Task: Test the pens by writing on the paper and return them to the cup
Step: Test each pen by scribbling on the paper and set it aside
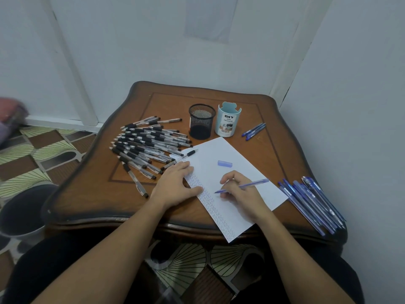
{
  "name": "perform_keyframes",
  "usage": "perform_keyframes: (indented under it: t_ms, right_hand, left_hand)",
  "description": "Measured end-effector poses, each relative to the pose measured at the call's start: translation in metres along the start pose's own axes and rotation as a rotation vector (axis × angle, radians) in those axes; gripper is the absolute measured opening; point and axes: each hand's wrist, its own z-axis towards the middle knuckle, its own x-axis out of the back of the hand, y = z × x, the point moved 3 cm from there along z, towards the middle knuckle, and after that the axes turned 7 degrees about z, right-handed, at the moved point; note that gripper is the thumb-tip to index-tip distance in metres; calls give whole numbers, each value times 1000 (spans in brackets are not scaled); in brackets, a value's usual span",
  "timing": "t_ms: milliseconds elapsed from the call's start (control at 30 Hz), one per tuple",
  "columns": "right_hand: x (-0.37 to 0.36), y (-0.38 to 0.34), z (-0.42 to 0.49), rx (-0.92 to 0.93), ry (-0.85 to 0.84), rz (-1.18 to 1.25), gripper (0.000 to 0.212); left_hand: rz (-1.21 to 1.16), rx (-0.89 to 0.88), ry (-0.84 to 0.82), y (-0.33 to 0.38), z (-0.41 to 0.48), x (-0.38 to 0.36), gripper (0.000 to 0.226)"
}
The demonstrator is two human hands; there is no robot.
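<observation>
Testing step — right hand (243, 193) pinches blue pen (243, 185), tip on paper (236, 172) mid-tabletop. Left hand (177, 185) presses the paper's left edge, fingers together, thumb spread. Next — recap with cap (225, 163), drop in cup (228, 119) at far edge.

Single head-worn wide-angle view, taken from above the near edge of the brown carved wooden bench (92, 194), facing forward and down; the centre of the frame falls about on the white sheet of paper (247, 163), seen from close by; the person's bare forearms (122, 244) enter from the lower edge; the pale wall corner (197, 51) fills the upper half; the patterned tile floor (32, 150) shows at left and below; straight lines bow toward the margins.
</observation>
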Motion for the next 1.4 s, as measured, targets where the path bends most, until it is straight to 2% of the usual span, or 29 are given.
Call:
perform_keyframes:
  t_ms: [167,267,400,500,767,1400]
  right_hand:
    - [5,0,-3,32,-55,-128,7]
    - [5,3,-3,45,-30,-130,2]
    - [3,9,-2,81,-12,-162,10]
    - [1,8,-2,90,-26,-172,4]
    - [0,12,-3,94,-8,-230,17]
    - [2,12,-4,98,33,-201,18]
  left_hand:
    - [-5,4,2,2,0,1,78]
    - [-3,4,6,2,-1,2,77]
    - [0,4,19,1,0,0,77]
    - [3,3,23,1,0,0,77]
    - [10,3,26,0,0,0,77]
    - [1,8,11,4,-3,3,75]
